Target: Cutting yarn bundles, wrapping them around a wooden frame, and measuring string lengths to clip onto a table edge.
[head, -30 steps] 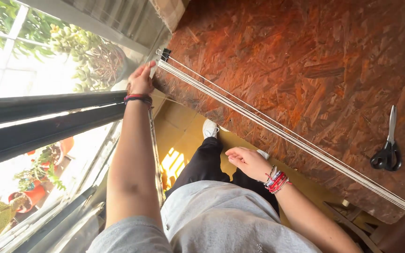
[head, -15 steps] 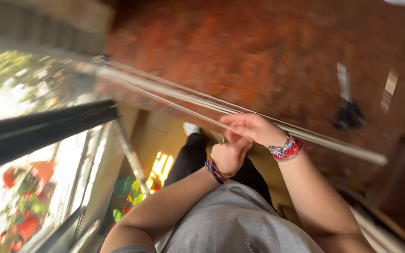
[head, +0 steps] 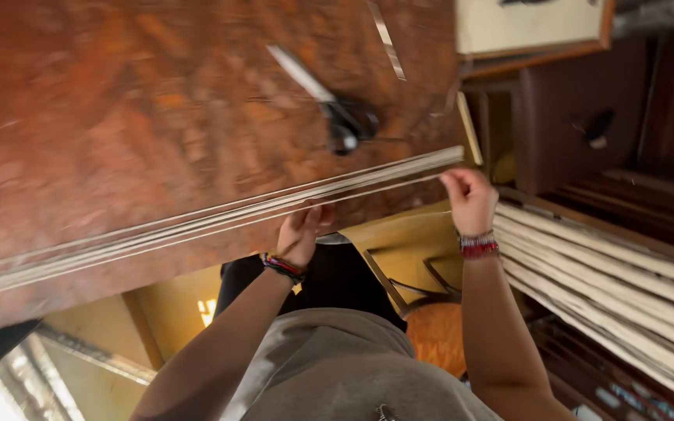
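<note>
Two hands work a bundle of thin pale slats at the edge of a rough board surface.

The right hand [head: 468, 199] pinches a fine string just below the slats' [head: 274, 206] end, grip closed tight on it. The left hand [head: 299, 232] touches the slats from beneath, fingers half curled; whether it grasps them I cannot tell. The slats are long, flat and narrow, running from the right hand's grip leftward along the reddish chipboard surface [head: 118, 117]. Black-handled scissors [head: 337, 113] lie above them.

Single head-worn view, looking steeply down over the person's torso, close above the wooden tabletop [head: 118, 117]
</note>
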